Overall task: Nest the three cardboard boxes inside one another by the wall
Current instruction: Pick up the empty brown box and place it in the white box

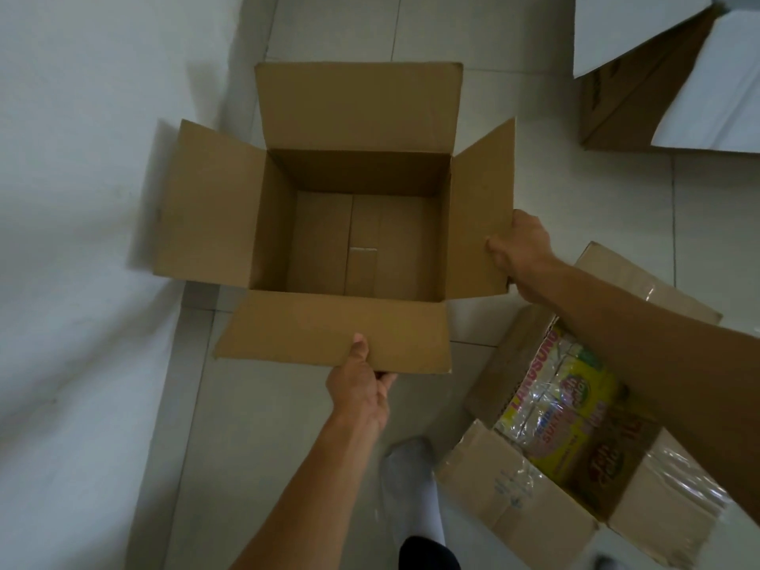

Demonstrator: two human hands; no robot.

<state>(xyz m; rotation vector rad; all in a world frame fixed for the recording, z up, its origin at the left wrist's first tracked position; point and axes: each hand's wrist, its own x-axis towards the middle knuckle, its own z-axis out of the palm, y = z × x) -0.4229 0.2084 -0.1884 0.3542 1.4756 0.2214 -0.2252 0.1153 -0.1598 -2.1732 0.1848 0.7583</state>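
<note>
A large brown cardboard box point(357, 240) stands open and empty on the tiled floor beside the white wall, all its flaps spread out. My left hand point(362, 384) pinches the near flap at its front edge. My right hand point(520, 248) grips the outer edge of the right flap. A second, smaller box point(534, 499) lies at the lower right, open, with colourful printed packaging and clear tape inside; my right forearm crosses over it. A third box point(625, 92) with white flaps sits at the top right, partly cut off by the frame.
The white wall point(82, 199) runs along the left side. Pale floor tiles point(255, 438) lie between the boxes. My foot in a grey sock point(411, 483) stands on the floor just left of the second box.
</note>
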